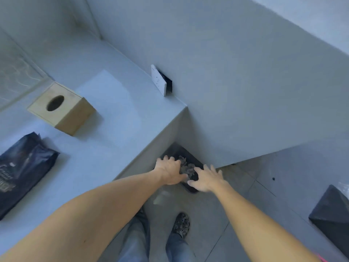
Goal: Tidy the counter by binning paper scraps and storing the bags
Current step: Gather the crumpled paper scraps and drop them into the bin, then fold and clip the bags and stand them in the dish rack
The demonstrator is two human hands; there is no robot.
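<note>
Tabletop corner and floor bin, both hands over the bin mouth.

Left to right: dark bag point(22, 173), lying flat on the tabletop point(117, 110), not yet stored, likely next in turn. Wooden tissue box point(62, 108), upright, just behind the bag, apart from it. White socket plate point(159, 80) on the wall at the tabletop's far edge. Left hand point(169, 172), fingers spread, palm down over the bin point(190, 188), gripping nothing that can be seen. Paper scraps point(186, 167), crumpled, lying inside the bin between the hands; binning appears done or nearly so. Right hand point(206, 179), likewise splayed and empty, over the bin's near rim, seemingly just after release. Bin stands on the floor against the tabletop's side, within easy reach. Second dark bag point(332, 210) on the floor, far right, well apart.
</note>
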